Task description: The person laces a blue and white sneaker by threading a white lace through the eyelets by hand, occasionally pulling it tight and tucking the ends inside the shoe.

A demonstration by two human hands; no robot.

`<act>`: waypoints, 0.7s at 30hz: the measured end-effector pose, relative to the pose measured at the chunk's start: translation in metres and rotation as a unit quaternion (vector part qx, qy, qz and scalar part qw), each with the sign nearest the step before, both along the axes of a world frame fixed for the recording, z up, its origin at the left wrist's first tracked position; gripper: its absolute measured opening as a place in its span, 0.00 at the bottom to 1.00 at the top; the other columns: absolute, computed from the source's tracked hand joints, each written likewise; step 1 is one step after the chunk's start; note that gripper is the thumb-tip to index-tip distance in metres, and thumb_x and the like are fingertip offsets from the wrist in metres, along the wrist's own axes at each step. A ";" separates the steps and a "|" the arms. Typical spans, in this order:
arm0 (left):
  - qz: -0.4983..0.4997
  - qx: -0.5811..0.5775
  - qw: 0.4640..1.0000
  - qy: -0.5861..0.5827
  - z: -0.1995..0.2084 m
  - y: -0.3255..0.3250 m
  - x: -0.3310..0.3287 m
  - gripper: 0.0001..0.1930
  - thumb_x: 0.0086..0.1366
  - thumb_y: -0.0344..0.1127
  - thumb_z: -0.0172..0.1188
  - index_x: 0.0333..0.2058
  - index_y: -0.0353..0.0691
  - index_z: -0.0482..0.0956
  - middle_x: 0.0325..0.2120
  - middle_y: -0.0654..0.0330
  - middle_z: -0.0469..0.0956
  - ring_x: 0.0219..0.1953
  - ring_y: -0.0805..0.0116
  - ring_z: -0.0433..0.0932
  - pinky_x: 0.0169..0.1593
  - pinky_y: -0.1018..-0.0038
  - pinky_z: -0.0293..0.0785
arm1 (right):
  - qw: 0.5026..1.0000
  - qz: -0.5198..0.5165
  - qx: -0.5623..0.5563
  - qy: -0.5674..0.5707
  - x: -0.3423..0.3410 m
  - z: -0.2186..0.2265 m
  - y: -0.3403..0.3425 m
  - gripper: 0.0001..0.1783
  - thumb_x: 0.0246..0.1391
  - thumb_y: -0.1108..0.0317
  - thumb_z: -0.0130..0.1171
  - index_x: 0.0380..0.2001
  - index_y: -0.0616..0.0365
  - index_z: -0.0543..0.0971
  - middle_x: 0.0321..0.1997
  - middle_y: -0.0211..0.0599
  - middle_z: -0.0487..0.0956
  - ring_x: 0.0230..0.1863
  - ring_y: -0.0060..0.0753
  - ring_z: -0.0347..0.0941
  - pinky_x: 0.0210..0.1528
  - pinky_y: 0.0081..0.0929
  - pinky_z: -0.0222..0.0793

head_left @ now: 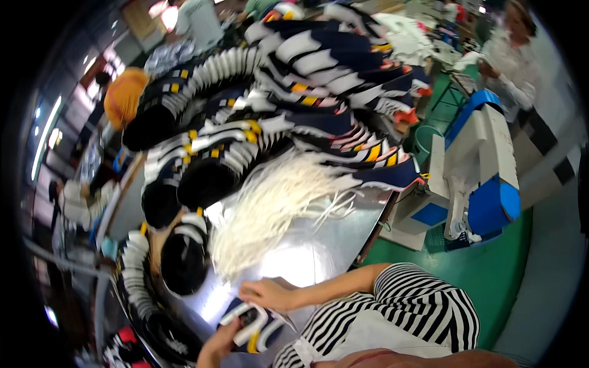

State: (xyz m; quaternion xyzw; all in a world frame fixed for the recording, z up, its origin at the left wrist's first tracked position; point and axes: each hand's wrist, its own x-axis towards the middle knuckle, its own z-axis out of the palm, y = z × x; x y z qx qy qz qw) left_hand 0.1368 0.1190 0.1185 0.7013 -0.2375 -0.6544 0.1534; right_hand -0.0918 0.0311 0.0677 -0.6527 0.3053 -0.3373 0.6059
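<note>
A navy, white and yellow shoe upper (265, 338) is at the table's near edge, close to my body. My left hand (222, 338) grips its left side, with the thumb along the white edging. My right hand (270, 294) is just above the upper's far end, its fingers curled together; what they pinch is too small to make out. Beyond my hands a loose heap of white shoelaces (270, 205) lies on the shiny metal table (310, 248). Curved rows of nested shoe uppers (211, 178) stand behind and left of the laces.
More navy and white uppers (331, 70) are piled at the back. To the right stands a white and blue machine (491, 165) on the green floor (429, 270). Another person (512, 67) is at the far right. An orange round object (126, 98) sits at the back left.
</note>
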 end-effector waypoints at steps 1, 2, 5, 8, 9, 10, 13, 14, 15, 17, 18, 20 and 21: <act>0.070 0.005 0.997 0.040 -0.006 -0.009 -0.017 0.34 0.66 0.62 0.52 0.58 0.39 0.71 0.45 0.56 0.79 0.46 0.67 0.77 0.54 0.71 0.72 | 0.999 -0.014 -0.018 0.033 -0.002 0.002 0.000 0.22 0.64 0.47 0.47 0.46 0.53 0.76 0.32 0.34 0.83 0.31 0.36 0.78 0.40 0.31 0.71; 0.043 -0.042 0.997 0.040 -0.002 -0.012 -0.025 0.38 0.64 0.67 0.49 0.60 0.40 0.70 0.50 0.55 0.77 0.52 0.65 0.75 0.59 0.69 0.69 | 0.997 0.002 0.028 0.073 -0.001 0.006 0.001 0.25 0.64 0.43 0.44 0.50 0.48 0.76 0.37 0.36 0.83 0.39 0.42 0.79 0.45 0.34 0.72; 0.099 -0.078 0.991 0.054 -0.011 -0.050 -0.061 0.30 0.68 0.58 0.52 0.53 0.35 0.76 0.49 0.55 0.78 0.52 0.67 0.77 0.57 0.72 0.71 | 0.976 -0.077 -0.136 0.150 -0.017 -0.043 -0.021 0.19 0.64 0.48 0.44 0.51 0.39 0.76 0.41 0.32 0.83 0.43 0.46 0.78 0.48 0.36 0.72; 0.151 -0.258 0.949 0.100 0.003 -0.062 -0.081 0.26 0.70 0.51 0.53 0.51 0.29 0.76 0.47 0.53 0.80 0.51 0.64 0.78 0.56 0.73 0.71 | 0.986 -0.066 0.114 -0.107 -0.042 0.041 -0.038 0.08 0.63 0.65 0.54 0.37 0.58 0.78 0.26 0.29 0.79 0.21 0.11 0.64 0.23 0.12 0.58; 0.173 -0.303 0.929 0.120 0.003 -0.055 -0.087 0.26 0.71 0.50 0.52 0.51 0.28 0.75 0.47 0.53 0.80 0.51 0.64 0.78 0.56 0.74 0.71 | 0.985 -0.054 0.136 -0.095 -0.042 0.045 -0.028 0.07 0.61 0.67 0.57 0.36 0.59 0.77 0.25 0.30 0.79 0.18 0.07 0.59 0.20 0.09 0.52; 0.181 -0.317 0.923 0.122 0.004 -0.054 -0.101 0.27 0.71 0.50 0.51 0.52 0.27 0.75 0.47 0.54 0.80 0.51 0.65 0.77 0.56 0.74 0.70 | 0.984 -0.039 0.152 -0.088 -0.041 0.042 -0.026 0.06 0.61 0.68 0.57 0.36 0.59 0.77 0.24 0.29 0.79 0.17 0.08 0.58 0.20 0.09 0.51; 0.129 -0.343 0.923 0.115 0.008 -0.044 -0.109 0.28 0.72 0.52 0.47 0.55 0.30 0.73 0.46 0.58 0.77 0.49 0.68 0.74 0.55 0.74 0.67 | 0.978 -0.008 0.189 -0.084 -0.039 0.035 -0.025 0.05 0.60 0.69 0.57 0.35 0.59 0.77 0.23 0.29 0.78 0.17 0.08 0.56 0.19 0.10 0.49; 0.137 -0.345 0.917 0.146 0.008 -0.042 -0.111 0.28 0.73 0.52 0.47 0.55 0.31 0.74 0.45 0.59 0.77 0.48 0.69 0.74 0.55 0.74 0.67 | 0.977 -0.001 0.193 -0.090 -0.042 0.040 -0.025 0.05 0.59 0.69 0.57 0.35 0.59 0.77 0.22 0.29 0.78 0.17 0.08 0.56 0.19 0.10 0.49; 0.143 -0.347 0.910 0.177 0.008 -0.040 -0.113 0.27 0.73 0.52 0.46 0.54 0.32 0.74 0.44 0.60 0.77 0.47 0.69 0.74 0.54 0.74 0.67 | 0.976 0.004 0.197 -0.097 -0.044 0.042 -0.024 0.04 0.59 0.70 0.57 0.34 0.59 0.77 0.22 0.29 0.78 0.17 0.08 0.56 0.19 0.10 0.48; 0.175 -0.365 0.887 0.222 0.008 -0.040 -0.118 0.20 0.72 0.46 0.50 0.47 0.34 0.79 0.37 0.63 0.79 0.43 0.73 0.76 0.49 0.77 0.69 | 0.983 0.001 0.157 -0.090 -0.046 0.041 -0.020 0.04 0.59 0.70 0.56 0.33 0.58 0.76 0.22 0.28 0.78 0.17 0.08 0.57 0.19 0.10 0.49; 0.170 -0.378 0.884 0.215 0.011 -0.041 -0.118 0.18 0.71 0.44 0.51 0.45 0.34 0.80 0.35 0.63 0.79 0.41 0.74 0.76 0.48 0.77 0.70 | 0.987 -0.001 0.137 -0.087 -0.046 0.041 -0.019 0.03 0.59 0.70 0.56 0.33 0.58 0.76 0.22 0.28 0.78 0.17 0.08 0.57 0.20 0.10 0.49; 0.193 -0.383 0.875 0.226 0.018 -0.045 -0.124 0.12 0.68 0.38 0.57 0.41 0.35 0.81 0.34 0.64 0.80 0.38 0.76 0.76 0.44 0.79 0.71 | 0.987 -0.017 0.140 -0.076 -0.046 0.041 -0.018 0.04 0.58 0.70 0.57 0.31 0.59 0.76 0.22 0.29 0.79 0.23 0.12 0.66 0.26 0.13 0.58; 0.217 -0.382 0.877 0.195 0.019 -0.045 -0.127 0.11 0.67 0.37 0.58 0.40 0.35 0.81 0.34 0.64 0.80 0.37 0.76 0.77 0.43 0.79 0.71 | 0.987 -0.024 0.141 -0.070 -0.045 0.041 -0.017 0.05 0.57 0.71 0.58 0.30 0.60 0.75 0.22 0.29 0.79 0.26 0.13 0.71 0.29 0.14 0.63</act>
